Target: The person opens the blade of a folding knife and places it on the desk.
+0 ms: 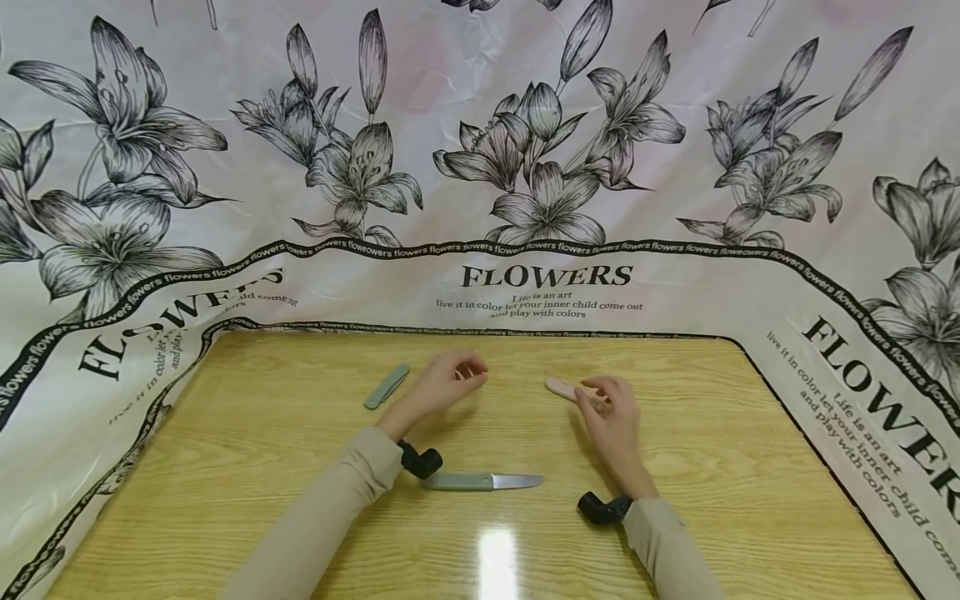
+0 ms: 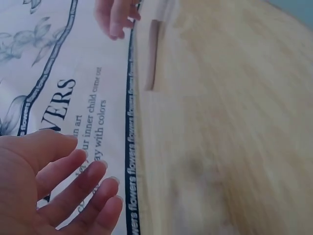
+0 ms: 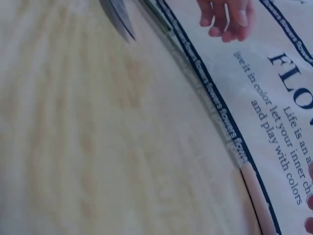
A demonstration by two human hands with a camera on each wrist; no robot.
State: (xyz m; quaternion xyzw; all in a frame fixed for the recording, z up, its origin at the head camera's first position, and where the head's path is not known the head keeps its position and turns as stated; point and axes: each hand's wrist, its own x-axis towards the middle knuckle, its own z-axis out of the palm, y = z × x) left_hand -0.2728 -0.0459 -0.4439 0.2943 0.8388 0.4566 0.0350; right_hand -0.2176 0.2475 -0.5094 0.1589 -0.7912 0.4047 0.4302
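Pink handle on the table, beneath the right hand's curved fingers; whether they grip cannot be told. Left hand relaxed, holding nothing. Best pinched squarely by its sides.

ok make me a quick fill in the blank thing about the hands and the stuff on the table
1. The slim object nearest the right hand is coloured ____.
2. In the head view, the knife nearest the camera points its silver ____ to the right.
3. In the left wrist view, the left hand has its fingers spread apart and holds ____.
4. The largest word printed on the cloth is ____.

Missing words: pink; blade; nothing; FLOWERS.
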